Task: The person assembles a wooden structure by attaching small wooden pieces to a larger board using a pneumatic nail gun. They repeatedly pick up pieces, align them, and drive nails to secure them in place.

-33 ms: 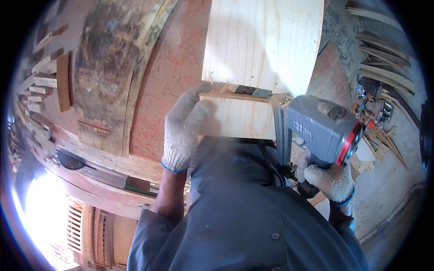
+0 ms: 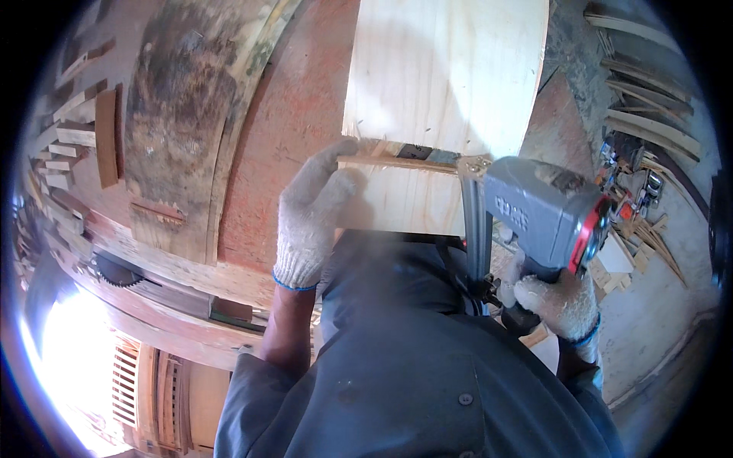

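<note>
In a white knit glove with a blue cuff, my left hand (image 2: 307,217) grips the left end of a short pale wooden board (image 2: 408,200), its fingers curled over the far corner. My right hand (image 2: 563,304), gloved the same way, is wrapped around the handle of a grey nail gun (image 2: 538,206) with a red band at its rear. The gun's nose sits at the right end of the board's far edge; whether it touches is hard to tell. Just beyond lies a wide pale wood panel (image 2: 447,72), with a narrow gap between it and the short board.
A stained, curved wooden sheet (image 2: 179,114) lies on the reddish worktop (image 2: 294,114) at left. Near its edge a circular saw blade (image 2: 116,271) shows. Wood offcuts (image 2: 76,137) line the far left. Curved strips (image 2: 649,130) and scraps with tools (image 2: 634,183) cover the floor at right.
The nail gun has shifted very slightly, its body a little higher in view. The wide panel appears a touch further right. My left hand keeps its hold on the short board.
</note>
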Available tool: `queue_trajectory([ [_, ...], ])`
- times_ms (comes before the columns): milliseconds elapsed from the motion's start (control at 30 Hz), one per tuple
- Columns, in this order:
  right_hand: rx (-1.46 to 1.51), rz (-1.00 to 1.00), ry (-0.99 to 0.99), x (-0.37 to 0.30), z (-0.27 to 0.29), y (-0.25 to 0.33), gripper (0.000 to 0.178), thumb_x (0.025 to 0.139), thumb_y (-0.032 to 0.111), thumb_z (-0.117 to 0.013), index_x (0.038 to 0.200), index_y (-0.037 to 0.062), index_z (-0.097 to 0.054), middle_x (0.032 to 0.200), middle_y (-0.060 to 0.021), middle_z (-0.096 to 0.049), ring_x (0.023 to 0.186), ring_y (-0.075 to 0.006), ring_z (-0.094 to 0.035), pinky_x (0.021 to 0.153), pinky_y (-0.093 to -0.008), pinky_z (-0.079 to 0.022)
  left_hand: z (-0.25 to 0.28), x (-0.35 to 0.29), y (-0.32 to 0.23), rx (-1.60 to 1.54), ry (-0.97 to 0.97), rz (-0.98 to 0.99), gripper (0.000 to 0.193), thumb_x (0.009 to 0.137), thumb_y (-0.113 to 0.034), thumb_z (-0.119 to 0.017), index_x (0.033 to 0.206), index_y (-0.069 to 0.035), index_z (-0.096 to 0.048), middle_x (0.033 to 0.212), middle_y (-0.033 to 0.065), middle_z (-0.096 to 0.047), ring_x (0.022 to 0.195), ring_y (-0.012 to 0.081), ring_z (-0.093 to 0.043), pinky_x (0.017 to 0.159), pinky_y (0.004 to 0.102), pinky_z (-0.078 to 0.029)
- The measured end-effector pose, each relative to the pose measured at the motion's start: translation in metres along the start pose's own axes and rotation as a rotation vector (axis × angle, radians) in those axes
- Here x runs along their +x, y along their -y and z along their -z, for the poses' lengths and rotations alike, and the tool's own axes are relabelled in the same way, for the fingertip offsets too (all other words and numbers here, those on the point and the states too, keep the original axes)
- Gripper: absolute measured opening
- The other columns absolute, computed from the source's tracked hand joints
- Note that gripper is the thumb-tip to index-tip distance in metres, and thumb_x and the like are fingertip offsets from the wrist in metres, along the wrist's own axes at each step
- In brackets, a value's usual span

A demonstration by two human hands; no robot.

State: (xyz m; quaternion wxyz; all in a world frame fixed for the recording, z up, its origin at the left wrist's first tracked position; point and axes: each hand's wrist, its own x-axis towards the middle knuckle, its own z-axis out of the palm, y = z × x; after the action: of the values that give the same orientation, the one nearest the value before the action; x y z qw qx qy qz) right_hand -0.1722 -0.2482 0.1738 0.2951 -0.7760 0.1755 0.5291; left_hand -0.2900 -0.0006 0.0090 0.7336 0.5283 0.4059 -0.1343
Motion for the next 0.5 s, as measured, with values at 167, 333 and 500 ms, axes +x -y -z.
queue_trajectory([
  [167,-0.019,0.004,0.106,0.012,0.002,0.037,0.023,0.084,0.008,-0.077,0.104,0.0014,-0.069,0.087,-0.0069,-0.073,0.079,-0.0168,-0.072,0.074,-0.0356,-0.059,-0.001,0.000,0.003,-0.060,0.011,0.016,0.039,0.102,-0.017,-0.062,0.137,0.000,-0.064,0.104,0.0029,-0.069,0.090,0.0083,-0.063,0.080,0.0258,-0.052],
  [333,0.168,-0.032,0.043,0.007,0.003,0.033,0.030,0.083,0.006,-0.075,0.112,0.0008,-0.066,0.088,-0.0067,-0.072,0.078,-0.0164,-0.071,0.073,-0.0352,-0.058,0.000,-0.001,-0.002,-0.084,0.006,0.050,0.043,0.102,-0.025,-0.065,0.137,0.000,-0.064,0.098,0.0016,-0.067,0.085,0.0080,-0.062,0.076,0.0253,-0.051],
  [500,-0.005,-0.034,0.043,0.009,-0.008,0.044,0.034,0.084,0.006,-0.075,0.116,0.0000,-0.065,0.093,-0.0080,-0.072,0.086,-0.0176,-0.073,0.076,-0.0373,-0.060,-0.001,-0.002,-0.004,-0.094,0.029,0.073,0.041,0.103,-0.020,-0.063,0.139,0.000,-0.063,0.101,0.0023,-0.069,0.090,0.0093,-0.063,0.079,0.0259,-0.052],
])
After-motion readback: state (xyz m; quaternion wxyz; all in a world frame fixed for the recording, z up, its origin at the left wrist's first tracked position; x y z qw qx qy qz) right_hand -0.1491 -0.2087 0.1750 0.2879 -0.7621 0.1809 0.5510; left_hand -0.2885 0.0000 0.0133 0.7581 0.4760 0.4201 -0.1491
